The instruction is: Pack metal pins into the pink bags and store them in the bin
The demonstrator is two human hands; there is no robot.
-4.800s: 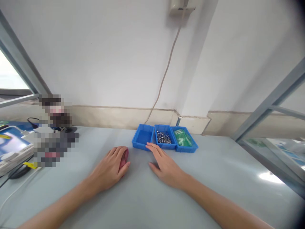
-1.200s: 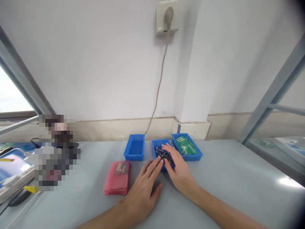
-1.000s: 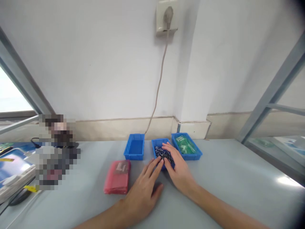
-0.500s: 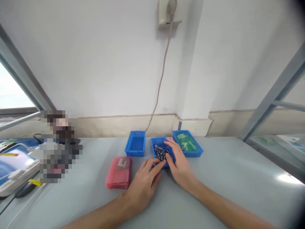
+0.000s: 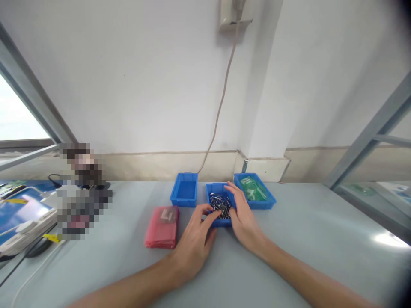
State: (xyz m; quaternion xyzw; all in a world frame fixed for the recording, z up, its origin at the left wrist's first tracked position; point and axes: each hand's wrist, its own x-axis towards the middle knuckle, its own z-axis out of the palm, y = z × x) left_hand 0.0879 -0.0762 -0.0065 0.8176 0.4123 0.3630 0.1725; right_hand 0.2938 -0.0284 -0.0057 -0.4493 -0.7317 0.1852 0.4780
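Three small blue trays stand near the wall on a pale table [image 5: 298, 244]. The middle tray [image 5: 218, 185] holds several small metal pins [image 5: 220, 204] and sits a little nearer to me than the other two. My left hand [image 5: 194, 239] curls its fingertips over that tray's near left corner. My right hand [image 5: 244, 216] lies along the tray's right wall, thumb at the near rim. The left tray [image 5: 184, 202] looks empty. The right tray [image 5: 263, 203] holds green parts [image 5: 253, 189].
A flat red bag [image 5: 161, 221] lies left of my left hand. A blue and white device [image 5: 22, 214] with cables sits at the far left. A cable [image 5: 221, 107] runs down the wall from a socket [image 5: 234, 15]. A grey metal frame [image 5: 369, 137] stands at the right.
Earlier my left hand rested on the red bag and the trays stood side by side. Both hands have since come to the middle tray, which now sits nearer to me.
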